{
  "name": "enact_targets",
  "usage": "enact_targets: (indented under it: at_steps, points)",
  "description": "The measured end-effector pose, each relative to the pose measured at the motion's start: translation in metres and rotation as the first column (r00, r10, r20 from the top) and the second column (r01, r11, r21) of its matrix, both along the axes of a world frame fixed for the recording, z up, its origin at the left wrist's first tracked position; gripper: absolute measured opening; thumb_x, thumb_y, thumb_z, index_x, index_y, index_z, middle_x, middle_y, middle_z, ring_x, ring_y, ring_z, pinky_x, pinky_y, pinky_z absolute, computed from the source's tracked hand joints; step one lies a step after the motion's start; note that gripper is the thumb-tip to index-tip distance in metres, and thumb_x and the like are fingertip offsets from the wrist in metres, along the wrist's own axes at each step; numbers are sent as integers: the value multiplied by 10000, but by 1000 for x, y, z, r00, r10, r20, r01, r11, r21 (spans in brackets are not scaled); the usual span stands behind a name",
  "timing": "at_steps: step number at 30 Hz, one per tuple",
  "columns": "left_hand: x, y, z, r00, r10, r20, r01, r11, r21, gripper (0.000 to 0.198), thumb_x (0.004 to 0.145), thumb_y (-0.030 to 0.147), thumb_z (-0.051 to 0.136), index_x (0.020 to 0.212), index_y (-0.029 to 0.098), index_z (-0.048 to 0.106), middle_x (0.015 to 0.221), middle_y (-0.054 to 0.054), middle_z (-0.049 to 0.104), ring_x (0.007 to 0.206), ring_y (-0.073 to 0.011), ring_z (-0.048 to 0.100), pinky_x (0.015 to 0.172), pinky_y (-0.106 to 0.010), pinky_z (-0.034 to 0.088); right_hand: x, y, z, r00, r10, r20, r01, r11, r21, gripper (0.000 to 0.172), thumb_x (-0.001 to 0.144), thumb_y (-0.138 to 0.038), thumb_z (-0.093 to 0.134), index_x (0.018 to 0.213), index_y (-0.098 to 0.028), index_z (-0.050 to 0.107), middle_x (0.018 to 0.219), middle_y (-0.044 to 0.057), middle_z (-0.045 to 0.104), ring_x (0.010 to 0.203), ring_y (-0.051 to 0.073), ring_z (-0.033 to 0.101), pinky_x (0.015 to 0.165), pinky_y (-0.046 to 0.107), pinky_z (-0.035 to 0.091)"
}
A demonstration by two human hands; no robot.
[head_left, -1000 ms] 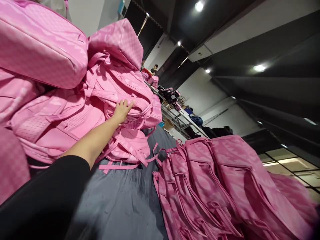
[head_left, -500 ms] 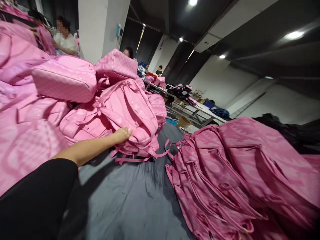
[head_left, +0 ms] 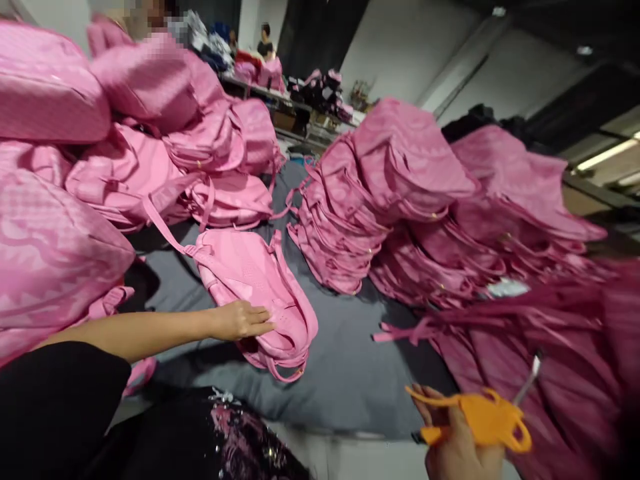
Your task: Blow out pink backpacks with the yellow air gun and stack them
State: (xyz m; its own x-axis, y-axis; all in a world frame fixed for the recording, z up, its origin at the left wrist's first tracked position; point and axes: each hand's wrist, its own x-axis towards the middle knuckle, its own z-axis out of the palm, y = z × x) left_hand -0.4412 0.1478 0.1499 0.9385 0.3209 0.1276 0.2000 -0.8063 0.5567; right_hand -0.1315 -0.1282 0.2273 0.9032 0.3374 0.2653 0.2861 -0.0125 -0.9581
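In the head view, a pink backpack (head_left: 240,260) lies on the grey cloth with its strap side up. My left hand (head_left: 243,320) is closed on the near side of it, fingers pointing right; the thumb is mostly hidden. Low on the right, my right hand (head_left: 457,440) is wrapped round an orange plastic hand tool (head_left: 493,420) with loops and a slim metal tip. Its exact kind cannot be made out. Beyond the backpack, more pink backpacks (head_left: 220,140) lie heaped at the left.
Stacked pink backpacks (head_left: 345,213) rise right of centre, with another pile (head_left: 505,180) farther right. Dark pink bags (head_left: 540,333) lie beside my right hand. Grey cloth (head_left: 345,360) covers the work surface. A person (head_left: 265,43) is at the far tables.
My left hand has drawn a backpack off the heap, nearer over the grey cloth. The view has swung right and down, bringing my right hand and the orange tool into sight.
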Motion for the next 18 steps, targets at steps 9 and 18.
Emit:
enact_targets:
  at_steps: [9,18]
  points:
    - [-121,-61,-44,762,597,-251,-577,802,158,532,833,123,397,1264,274,670,1421,-63,595,1285,-215,591,1107,-409,416,11,-36,-3,909,417,-11,-388,835,-390,522,863,-680,526,1062,-197,546,871,80,655,771,236,682,793,431,600]
    - [-22,-126,-69,301,910,-286,-928,348,130,818,882,346,626,1556,39,279,1576,-292,304,1436,-386,386,1117,-475,387,-64,118,-13,353,913,-203,-508,4,-862,501,998,-592,330,1172,-177,551,766,49,692,686,194,663,708,296,502]
